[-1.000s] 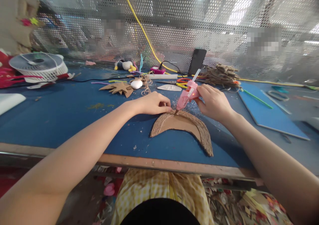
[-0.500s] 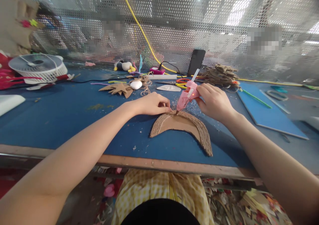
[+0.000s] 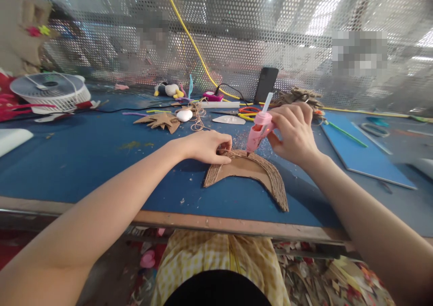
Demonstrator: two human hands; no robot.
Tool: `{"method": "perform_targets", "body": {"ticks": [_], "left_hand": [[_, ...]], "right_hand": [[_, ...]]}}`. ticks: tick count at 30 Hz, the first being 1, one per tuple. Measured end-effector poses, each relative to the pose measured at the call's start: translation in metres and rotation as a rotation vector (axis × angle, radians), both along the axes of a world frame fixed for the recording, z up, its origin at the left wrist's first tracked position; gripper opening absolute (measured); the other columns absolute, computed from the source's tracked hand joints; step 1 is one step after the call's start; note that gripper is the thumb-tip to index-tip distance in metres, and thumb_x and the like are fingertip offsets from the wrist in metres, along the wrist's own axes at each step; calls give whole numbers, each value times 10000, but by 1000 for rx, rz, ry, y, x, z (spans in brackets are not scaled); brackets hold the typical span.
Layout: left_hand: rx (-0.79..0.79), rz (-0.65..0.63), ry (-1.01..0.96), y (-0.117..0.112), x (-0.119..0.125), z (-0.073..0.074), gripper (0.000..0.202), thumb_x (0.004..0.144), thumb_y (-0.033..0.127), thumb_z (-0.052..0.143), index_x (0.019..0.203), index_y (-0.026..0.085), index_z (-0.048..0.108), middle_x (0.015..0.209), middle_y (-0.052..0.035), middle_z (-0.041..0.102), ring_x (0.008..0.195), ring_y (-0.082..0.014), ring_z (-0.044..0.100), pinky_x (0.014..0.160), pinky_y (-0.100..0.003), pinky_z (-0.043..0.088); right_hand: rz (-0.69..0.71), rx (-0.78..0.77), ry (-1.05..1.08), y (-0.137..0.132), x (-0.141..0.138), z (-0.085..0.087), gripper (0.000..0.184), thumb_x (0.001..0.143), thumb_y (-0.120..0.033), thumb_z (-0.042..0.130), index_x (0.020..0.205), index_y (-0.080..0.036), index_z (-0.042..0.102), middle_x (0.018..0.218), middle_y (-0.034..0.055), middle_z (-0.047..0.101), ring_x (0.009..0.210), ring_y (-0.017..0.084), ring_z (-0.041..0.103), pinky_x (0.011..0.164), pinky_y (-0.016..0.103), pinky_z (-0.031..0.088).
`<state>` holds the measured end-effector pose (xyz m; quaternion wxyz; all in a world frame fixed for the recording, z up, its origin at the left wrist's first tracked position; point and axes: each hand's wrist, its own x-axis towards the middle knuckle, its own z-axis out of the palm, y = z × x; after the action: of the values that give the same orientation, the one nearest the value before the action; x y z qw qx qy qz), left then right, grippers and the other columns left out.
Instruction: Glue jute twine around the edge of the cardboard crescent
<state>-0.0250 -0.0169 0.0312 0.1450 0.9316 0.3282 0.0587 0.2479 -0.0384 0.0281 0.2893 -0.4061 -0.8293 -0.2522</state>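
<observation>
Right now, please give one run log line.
left hand: at cardboard crescent; right hand: holds pink hot glue gun; nozzle: down, at twine rows

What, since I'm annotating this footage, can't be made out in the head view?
All in the head view:
Glue gun handle: mostly hidden by the right hand.
Cardboard arch, upper left: partly covered by the left hand.
White object: cut off by the left edge.
Scene behind the perforated panel: blurred, screened by it.

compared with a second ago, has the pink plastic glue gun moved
Yes: the pink glue gun has shifted slightly rightward, judged against the tilted black rectangular phone behind it.
</observation>
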Motion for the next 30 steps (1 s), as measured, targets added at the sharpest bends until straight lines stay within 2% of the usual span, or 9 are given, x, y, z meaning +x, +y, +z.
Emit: {"method": "perform_targets", "body": {"ticks": [6,12,14,17,19,21,23,25,30], "left_hand": [[-7,-8,-2,1,2,-4,308,781,330,630,1057,197,598,904,-49,673,713,-164,572,618,-283,351],[51,-84,-80,2,4,-7,285,850,309,584,1102,185,626,993,-72,676,812,-181,598,692,-294,402],[99,-119,-98,2,5,-8,263,860,289,577,1090,178,641,1012,-75,675,805,-173,596,694,-293,407],[156,-158,-119,1,6,-9,249,865,259,572,1084,179,657,1039,-73,676,776,-160,598,674,-286,411],[185,-174,-128,1,6,-10,229,876,243,560,1067,185,672,1037,-68,685,779,-159,609,669,-282,416],[203,-181,-136,1,7,-11,211,892,229,545,1039,186,690,1019,-61,698,804,-164,628,681,-279,427],[209,-184,-141,1,8,-12,206,905,214,535,1018,184,704,1009,-58,710,833,-169,646,701,-278,441],[202,-186,-142,1,8,-12,203,908,201,536,1008,178,711,1005,-58,721,850,-173,657,721,-279,455],[189,-181,-129,2,9,-13,204,908,203,540,1006,165,715,991,-62,731,840,-179,660,729,-287,467]], "right_hand": [[-238,-26,232,20,16,-13,559,825,-267,521,1370,-175,438,1224,193,616,1111,381,538,966,599,374],[-596,-434,327,43,33,-39,640,795,-308,573,1369,-67,427,1196,302,631,1032,451,606,835,616,449],[-622,-513,314,46,36,-46,591,797,-348,595,1308,-74,479,1125,296,650,977,432,623,791,582,471],[-609,-438,287,45,36,-47,530,787,-387,624,1227,-99,563,1099,274,645,998,431,597,793,586,466],[-507,-307,270,40,31,-41,460,811,-375,603,1200,-128,618,1139,246,631,1069,430,552,849,603,440],[-260,-216,233,31,22,-30,312,871,-325,539,1108,-192,692,1160,180,636,1122,381,514,927,577,411],[55,-252,154,21,12,-18,246,905,-262,497,921,-248,741,1091,98,678,1125,311,500,999,531,381],[274,-334,68,11,2,-10,269,901,-223,498,857,-268,759,1044,62,704,1109,286,477,1017,522,362],[445,-431,0,0,-8,-11,272,895,-217,524,866,-272,790,1024,41,734,1086,283,435,985,517,356]]}}
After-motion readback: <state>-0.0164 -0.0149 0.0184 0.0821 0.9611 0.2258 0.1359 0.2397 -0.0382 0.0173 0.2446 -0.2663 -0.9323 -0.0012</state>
